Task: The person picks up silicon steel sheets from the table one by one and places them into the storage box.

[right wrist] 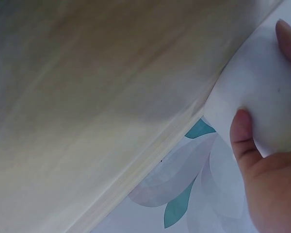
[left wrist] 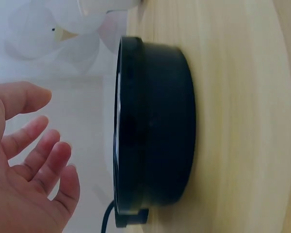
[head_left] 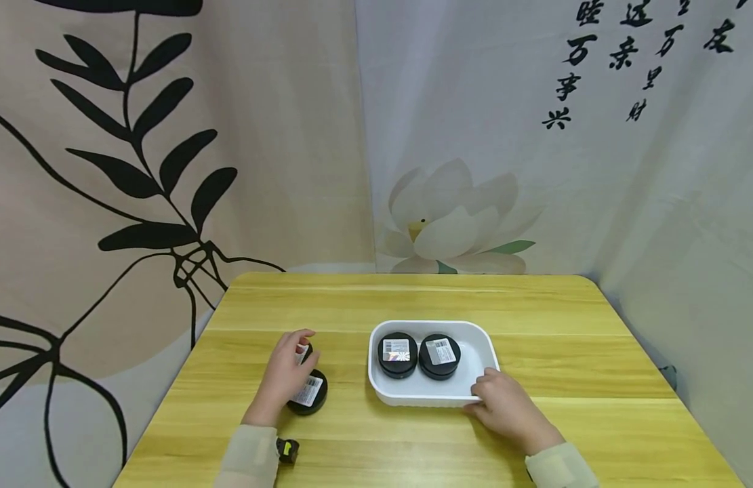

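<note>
Over two round black jars on the table's left side hovers my left hand (head_left: pixel 285 371), its fingers loosely bent. The farther jar (head_left: pixel 307 354) is mostly hidden beneath that hand; the nearer jar (head_left: pixel 310 394) shows a white barcode label on its lid. In the left wrist view, a gap separates the loose fingers from the large black jar (left wrist: pixel 155 126). A white tray (head_left: pixel 476 339) holds a left jar (head_left: pixel 397 356) and a right jar (head_left: pixel 440 357), both labelled on top. My right hand (head_left: pixel 510 408) grips the tray's near right corner, thumb against the outer wall.
The wooden table (head_left: pixel 376 447) carries the tray near its middle. A small black device (head_left: pixel 287 451) with a yellow mark sits at my left wrist. Behind the table hangs a printed curtain (head_left: pixel 303 135) with leaves, a flower and writing.
</note>
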`<state>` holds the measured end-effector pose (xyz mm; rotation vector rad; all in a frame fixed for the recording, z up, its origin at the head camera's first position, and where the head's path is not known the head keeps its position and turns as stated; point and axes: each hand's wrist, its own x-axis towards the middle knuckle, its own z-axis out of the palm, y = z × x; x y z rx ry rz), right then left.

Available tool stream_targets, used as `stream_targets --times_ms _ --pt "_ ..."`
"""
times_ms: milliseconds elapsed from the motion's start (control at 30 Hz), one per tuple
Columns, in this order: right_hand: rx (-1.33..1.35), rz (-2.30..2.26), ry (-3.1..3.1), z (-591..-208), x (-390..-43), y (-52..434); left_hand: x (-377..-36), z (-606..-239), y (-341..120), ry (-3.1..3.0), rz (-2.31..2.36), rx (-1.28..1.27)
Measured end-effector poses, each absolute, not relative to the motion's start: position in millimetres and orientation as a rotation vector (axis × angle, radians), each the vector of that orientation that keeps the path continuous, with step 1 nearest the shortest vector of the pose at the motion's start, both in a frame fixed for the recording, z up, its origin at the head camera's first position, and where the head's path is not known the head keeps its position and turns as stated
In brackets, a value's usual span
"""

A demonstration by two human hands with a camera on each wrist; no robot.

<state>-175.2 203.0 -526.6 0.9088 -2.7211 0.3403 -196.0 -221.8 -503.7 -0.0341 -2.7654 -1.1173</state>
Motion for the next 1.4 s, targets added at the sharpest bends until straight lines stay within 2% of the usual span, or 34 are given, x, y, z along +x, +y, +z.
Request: stream_targets --times_ms 1400 --pt "0.912 0.327 -2.734 -525.2 -175.3 203.7 -195.9 -520.7 -291.3 -2.824 -1.154 0.001"
